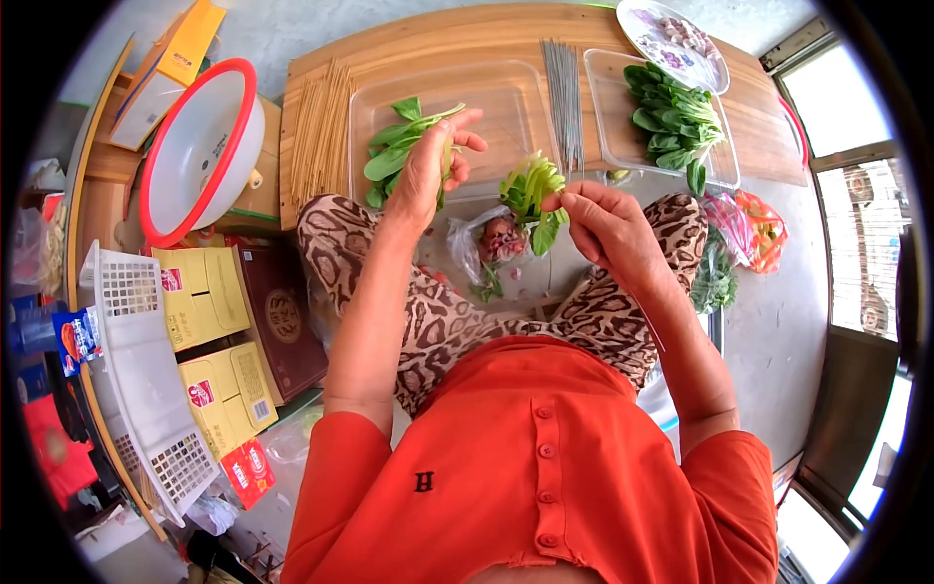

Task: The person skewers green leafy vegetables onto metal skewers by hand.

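My left hand (428, 170) is raised over the left clear tray (486, 92), fingers spread; a green strip shows beside its thumb, and I cannot tell whether the hand touches it. Leafy greens (389, 161) lie in that tray beneath it. My right hand (603, 226) pinches a thin skewer (650, 326), whose end sticks out below the wrist. At its fingertips hangs a bunch of folded green leaves (530, 192). Below the bunch, a clear plastic bag (469, 243) holds dark reddish pieces (503, 239).
Wooden skewers (321, 136) and metal skewers (561, 97) lie on the wooden table (418, 44). The right tray (608, 122) holds more greens (678, 122), near a patterned plate (642, 24). A red-rimmed basin (202, 151), boxes (204, 297) and white basket (146, 360) stand left.
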{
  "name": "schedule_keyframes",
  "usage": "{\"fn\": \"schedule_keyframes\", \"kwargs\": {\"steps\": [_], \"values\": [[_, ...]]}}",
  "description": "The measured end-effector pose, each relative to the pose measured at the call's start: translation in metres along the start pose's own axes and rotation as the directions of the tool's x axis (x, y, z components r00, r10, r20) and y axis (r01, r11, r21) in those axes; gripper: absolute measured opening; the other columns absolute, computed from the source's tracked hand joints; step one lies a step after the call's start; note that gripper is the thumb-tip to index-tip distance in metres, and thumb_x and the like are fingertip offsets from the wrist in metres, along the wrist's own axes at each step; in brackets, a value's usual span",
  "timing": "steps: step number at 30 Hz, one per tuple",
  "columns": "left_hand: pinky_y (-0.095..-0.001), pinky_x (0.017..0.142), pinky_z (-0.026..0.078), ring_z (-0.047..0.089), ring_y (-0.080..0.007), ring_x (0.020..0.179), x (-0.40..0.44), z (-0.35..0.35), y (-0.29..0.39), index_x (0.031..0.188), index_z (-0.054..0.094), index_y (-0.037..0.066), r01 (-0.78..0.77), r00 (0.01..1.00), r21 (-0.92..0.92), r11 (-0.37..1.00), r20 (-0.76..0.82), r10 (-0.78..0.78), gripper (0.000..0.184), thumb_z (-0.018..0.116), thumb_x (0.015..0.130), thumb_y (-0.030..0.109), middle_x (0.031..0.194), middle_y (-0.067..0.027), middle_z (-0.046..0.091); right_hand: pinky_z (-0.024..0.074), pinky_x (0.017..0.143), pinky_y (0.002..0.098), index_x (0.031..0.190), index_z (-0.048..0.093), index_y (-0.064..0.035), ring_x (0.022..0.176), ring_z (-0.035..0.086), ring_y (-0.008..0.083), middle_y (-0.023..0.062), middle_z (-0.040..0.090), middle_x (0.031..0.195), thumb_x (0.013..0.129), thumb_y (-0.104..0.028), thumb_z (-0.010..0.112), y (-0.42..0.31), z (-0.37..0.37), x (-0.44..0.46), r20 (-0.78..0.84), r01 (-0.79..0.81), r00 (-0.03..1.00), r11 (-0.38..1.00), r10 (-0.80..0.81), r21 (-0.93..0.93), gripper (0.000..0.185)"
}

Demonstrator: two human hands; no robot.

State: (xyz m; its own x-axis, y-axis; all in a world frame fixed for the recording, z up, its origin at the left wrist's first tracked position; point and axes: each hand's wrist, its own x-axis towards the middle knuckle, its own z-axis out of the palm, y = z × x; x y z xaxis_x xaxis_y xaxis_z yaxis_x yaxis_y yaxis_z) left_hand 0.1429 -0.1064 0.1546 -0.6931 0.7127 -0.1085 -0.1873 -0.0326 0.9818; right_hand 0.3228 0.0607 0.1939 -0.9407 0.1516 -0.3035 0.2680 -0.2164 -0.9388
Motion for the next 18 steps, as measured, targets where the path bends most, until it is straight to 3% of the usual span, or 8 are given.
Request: {"fn": "schedule_keyframes", "kwargs": {"steps": [3,7,12,16,18], "values": [[-0.0224,0.057,0.033,0.041,-0.0073,0.064,-0.002,0.004,-0.003,0.130,0.051,0.001,-0.072,0.997,0.053,0.996,0.000,0.072,0.061,0.033,0.100,0.050,0.091,-0.0048,0.056,0.0213,0.040,0.0193,0.099,0.064,0.0000,0.043,0.031,0.0020,-0.0069,0.039,0.051,0.099,-0.019,0.047,-0.001,0.001,0.002,0.009,0.001,1.000,1.000,-0.001,-0.003,0.025],[-0.0232,0.058,0.033,0.039,-0.0072,0.065,-0.003,-0.002,-0.007,0.131,0.049,-0.002,-0.047,0.999,0.107,0.993,-0.018,0.049,0.062,0.033,0.100,0.050,0.085,-0.0030,0.055,0.0211,0.041,0.0197,0.099,0.064,0.0001,0.043,0.031,0.0021,-0.0070,0.039,0.051,0.099,-0.019,0.047,0.000,0.005,0.004,0.010,-0.016,1.000,1.000,0.016,0.003,0.026],[-0.0240,0.060,0.034,0.038,-0.0085,0.065,-0.002,-0.007,-0.015,0.123,0.052,-0.007,-0.101,0.990,-0.200,0.975,-0.119,0.079,0.048,0.038,0.102,0.034,0.078,0.0007,0.048,0.0209,0.041,0.0196,0.098,0.064,0.0001,0.043,0.031,0.0022,-0.0070,0.039,0.052,0.099,-0.019,0.047,-0.001,0.008,0.005,0.019,-0.021,1.000,1.000,0.021,0.003,0.025],[-0.0243,0.061,0.035,0.041,-0.0095,0.066,-0.003,-0.006,-0.013,0.117,0.055,-0.005,-0.136,0.987,-0.211,0.968,-0.117,0.113,0.038,0.041,0.101,0.026,0.079,0.0002,0.049,0.0210,0.041,0.0195,0.098,0.064,0.0003,0.044,0.030,0.0021,-0.0070,0.038,0.051,0.099,-0.019,0.047,-0.004,0.011,0.004,0.018,-0.027,0.999,1.000,0.027,-0.014,0.026],[-0.0237,0.064,0.037,0.044,-0.0101,0.070,-0.003,-0.004,-0.012,0.113,0.057,-0.003,-0.145,0.980,-0.304,0.942,-0.174,0.095,0.030,0.044,0.100,0.021,0.084,-0.0009,0.053,0.0209,0.041,0.0195,0.099,0.064,0.0003,0.043,0.031,0.0021,-0.0069,0.038,0.051,0.099,-0.019,0.047,-0.004,0.011,0.004,0.020,-0.026,0.999,1.000,0.027,-0.017,0.026]]}}
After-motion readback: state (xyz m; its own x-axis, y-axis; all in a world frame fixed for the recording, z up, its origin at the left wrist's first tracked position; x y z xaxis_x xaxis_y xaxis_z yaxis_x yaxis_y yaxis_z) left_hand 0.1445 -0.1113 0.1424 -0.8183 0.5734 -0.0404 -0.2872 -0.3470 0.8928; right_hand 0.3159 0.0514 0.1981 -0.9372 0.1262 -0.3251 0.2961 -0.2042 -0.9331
